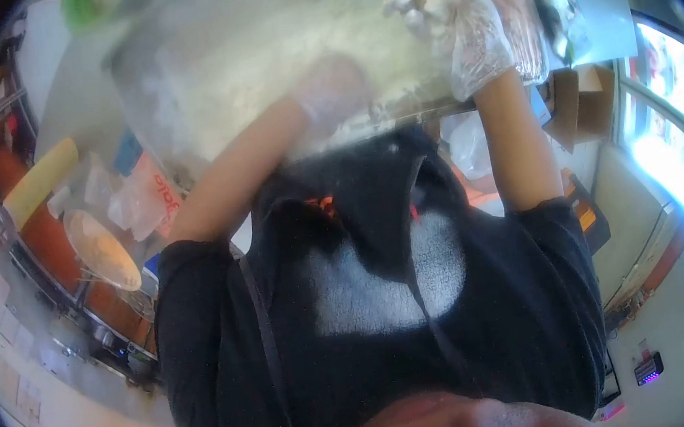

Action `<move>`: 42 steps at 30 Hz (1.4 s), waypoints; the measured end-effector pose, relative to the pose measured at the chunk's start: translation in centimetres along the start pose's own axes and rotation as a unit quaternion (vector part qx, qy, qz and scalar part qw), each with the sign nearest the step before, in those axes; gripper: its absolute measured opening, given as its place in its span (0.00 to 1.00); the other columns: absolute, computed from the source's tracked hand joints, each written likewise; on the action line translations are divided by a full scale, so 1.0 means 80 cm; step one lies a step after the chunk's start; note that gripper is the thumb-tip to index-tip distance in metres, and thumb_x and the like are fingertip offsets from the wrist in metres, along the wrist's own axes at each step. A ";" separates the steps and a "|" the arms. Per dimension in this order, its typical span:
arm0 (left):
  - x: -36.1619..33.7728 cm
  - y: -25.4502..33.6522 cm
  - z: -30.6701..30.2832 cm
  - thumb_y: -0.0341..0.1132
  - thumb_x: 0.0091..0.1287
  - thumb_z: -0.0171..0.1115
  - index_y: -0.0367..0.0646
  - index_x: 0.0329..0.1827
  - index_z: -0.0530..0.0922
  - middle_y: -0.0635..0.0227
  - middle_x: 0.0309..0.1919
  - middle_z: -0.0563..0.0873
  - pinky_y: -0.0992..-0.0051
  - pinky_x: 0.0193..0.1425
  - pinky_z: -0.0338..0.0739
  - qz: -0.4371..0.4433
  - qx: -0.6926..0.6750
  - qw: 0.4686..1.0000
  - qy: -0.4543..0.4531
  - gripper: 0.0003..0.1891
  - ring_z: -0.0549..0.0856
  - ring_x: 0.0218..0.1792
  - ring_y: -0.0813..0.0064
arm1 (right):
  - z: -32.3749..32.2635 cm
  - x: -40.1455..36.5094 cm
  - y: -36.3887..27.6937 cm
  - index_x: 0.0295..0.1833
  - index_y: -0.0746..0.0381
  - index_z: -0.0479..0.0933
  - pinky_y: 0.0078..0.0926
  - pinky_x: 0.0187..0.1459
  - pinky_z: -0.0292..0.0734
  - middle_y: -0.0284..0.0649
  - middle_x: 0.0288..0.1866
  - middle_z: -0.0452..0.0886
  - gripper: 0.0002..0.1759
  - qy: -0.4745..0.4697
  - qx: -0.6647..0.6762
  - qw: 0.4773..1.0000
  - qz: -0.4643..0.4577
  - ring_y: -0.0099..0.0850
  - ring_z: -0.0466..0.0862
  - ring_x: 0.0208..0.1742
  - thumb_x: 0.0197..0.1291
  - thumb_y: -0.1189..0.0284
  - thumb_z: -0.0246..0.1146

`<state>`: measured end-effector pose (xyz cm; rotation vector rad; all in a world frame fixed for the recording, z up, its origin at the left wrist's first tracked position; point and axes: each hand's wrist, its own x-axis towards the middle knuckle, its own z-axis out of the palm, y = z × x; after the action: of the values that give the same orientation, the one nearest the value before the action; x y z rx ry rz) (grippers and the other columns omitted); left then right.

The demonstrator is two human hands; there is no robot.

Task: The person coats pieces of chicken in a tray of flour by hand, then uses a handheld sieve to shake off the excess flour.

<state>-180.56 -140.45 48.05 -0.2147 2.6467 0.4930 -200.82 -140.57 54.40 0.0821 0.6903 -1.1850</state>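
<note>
A large metal tray (164, 57), hazy in the picture, holds a pale white mass (249, 68). Over the tray's middle is my left hand (332, 92), in a clear glove. It is smeared by motion, its fingers are hidden, and it seems to touch the white mass. My right hand (451, 24), also in a clear glove, is raised over the tray's right end. Its fingers are curled together around whitish lumps that I cannot make out clearly. Just right of it lies a packet of pinkish strips (516, 21) in clear plastic.
A green round object (90, 4) stands at the top left. Plastic bags (142, 202), a yellow roll (41, 182) and a round pan-like dish (101, 249) are at the left. An open cardboard box (583, 106) and a lit glass-door cooler (673, 121) are at the right.
</note>
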 end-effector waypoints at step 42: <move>-0.114 -0.089 0.011 0.46 0.70 0.55 0.47 0.54 0.79 0.61 0.45 0.81 0.66 0.48 0.74 -0.310 -0.366 0.875 0.061 0.17 0.80 0.43 0.69 | -0.019 0.026 0.024 0.60 0.73 0.70 0.20 0.49 0.81 0.55 0.57 0.77 0.21 0.083 -0.158 0.982 -0.069 0.30 0.81 0.46 0.62 0.77 0.59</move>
<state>-170.51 -146.05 49.21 -1.3006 2.1745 1.2381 -199.42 -140.87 51.53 -0.1364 1.0376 -1.1959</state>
